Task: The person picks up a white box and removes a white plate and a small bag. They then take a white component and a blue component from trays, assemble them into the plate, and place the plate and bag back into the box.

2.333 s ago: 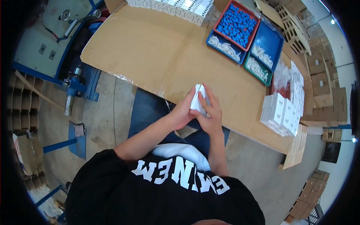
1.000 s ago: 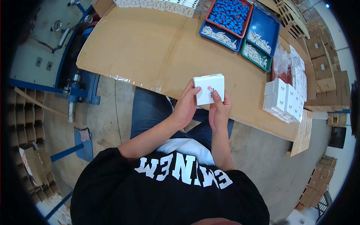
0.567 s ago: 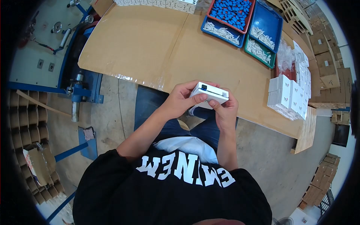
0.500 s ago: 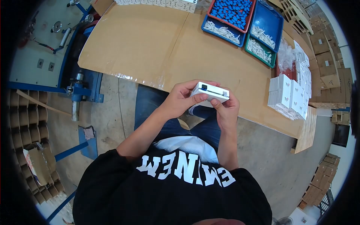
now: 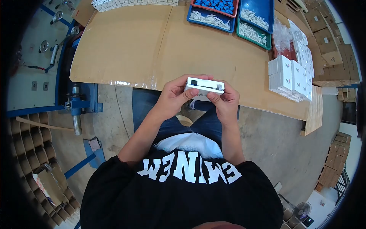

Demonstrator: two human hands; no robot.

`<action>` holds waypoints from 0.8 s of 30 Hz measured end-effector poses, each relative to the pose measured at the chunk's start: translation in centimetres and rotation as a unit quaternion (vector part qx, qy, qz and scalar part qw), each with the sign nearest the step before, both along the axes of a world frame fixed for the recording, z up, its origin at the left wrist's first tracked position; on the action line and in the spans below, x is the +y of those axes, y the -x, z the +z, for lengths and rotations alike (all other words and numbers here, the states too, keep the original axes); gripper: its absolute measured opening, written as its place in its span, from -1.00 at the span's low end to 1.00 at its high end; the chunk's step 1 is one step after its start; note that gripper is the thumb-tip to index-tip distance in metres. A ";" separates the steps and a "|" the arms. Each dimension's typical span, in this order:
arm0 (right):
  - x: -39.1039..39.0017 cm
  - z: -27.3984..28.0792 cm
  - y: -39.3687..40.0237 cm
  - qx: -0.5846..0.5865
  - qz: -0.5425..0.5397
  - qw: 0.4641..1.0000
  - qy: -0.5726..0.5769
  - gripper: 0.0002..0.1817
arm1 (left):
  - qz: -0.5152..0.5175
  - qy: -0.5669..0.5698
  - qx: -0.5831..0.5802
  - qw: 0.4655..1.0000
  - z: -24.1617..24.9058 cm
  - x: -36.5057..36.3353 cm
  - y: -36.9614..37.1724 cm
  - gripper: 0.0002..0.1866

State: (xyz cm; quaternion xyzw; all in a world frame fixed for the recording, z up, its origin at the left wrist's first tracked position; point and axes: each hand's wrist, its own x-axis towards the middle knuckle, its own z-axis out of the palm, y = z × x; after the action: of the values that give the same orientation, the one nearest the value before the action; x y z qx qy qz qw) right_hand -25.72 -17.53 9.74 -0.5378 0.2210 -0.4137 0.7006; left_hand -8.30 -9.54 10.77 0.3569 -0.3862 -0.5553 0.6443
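A small white box (image 5: 204,90) is held in front of my body, just off the table's near edge. Its narrow side faces up toward me and shows a dark square part at the left and a recess along it; what lies inside is too small to make out. My left hand (image 5: 172,97) grips the left end, thumb on the near face and fingers behind. Around the right end my right hand (image 5: 226,105) is closed in the same way, its thumb pressing the near side. Both sets of fingertips are partly hidden behind the box.
On the cardboard-covered table (image 5: 126,49) are a red tray (image 5: 233,15) of blue pieces, and a blue tray (image 5: 190,23) and green tray (image 5: 263,46) of white pieces. Stacked white boxes (image 5: 284,72) stand at the right. A blue-framed machine (image 5: 80,99) is at the left.
The white box has turned more level, and more of its recessed narrow side shows. Both hands keep their grip. My view has shifted, so the trays sit higher in the picture.
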 end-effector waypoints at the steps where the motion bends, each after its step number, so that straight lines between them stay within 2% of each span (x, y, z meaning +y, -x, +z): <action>1: 0.0 0.0 0.1 0.009 -0.002 1.000 0.004 -0.65 | 0.001 0.000 0.000 1.000 0.0 0.0 0.0 -0.51; 9: -0.1 -0.1 -0.5 0.016 0.008 1.000 -0.010 -0.61 | 0.023 -0.013 -0.003 1.000 -0.1 0.2 -0.1 -0.56; 18: -0.1 -0.8 -0.1 0.024 -0.004 1.000 -0.015 -0.62 | 0.011 -0.028 -0.004 1.000 0.0 0.2 -0.1 -0.54; 21: -0.1 -0.9 -0.1 -0.008 -0.012 0.999 -0.043 -0.59 | 0.061 0.006 0.009 0.998 1.0 -0.4 0.6 -0.51; 23: -0.1 -0.5 -0.4 -0.163 -0.013 0.971 -0.173 -0.54 | 0.048 -0.001 -0.010 0.999 -0.7 0.1 0.0 -0.51; 24: -0.1 -0.3 -0.4 -0.166 -0.023 0.970 -0.173 -0.54 | 0.043 -0.006 -0.025 0.999 -1.0 0.2 -0.2 -0.50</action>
State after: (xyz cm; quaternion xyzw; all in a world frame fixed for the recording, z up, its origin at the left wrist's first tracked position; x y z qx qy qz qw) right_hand -25.29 -17.64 9.47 -0.3265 0.1819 -0.4687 0.8004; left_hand -8.07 -9.39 9.78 0.3905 -0.3834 -0.5202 0.6557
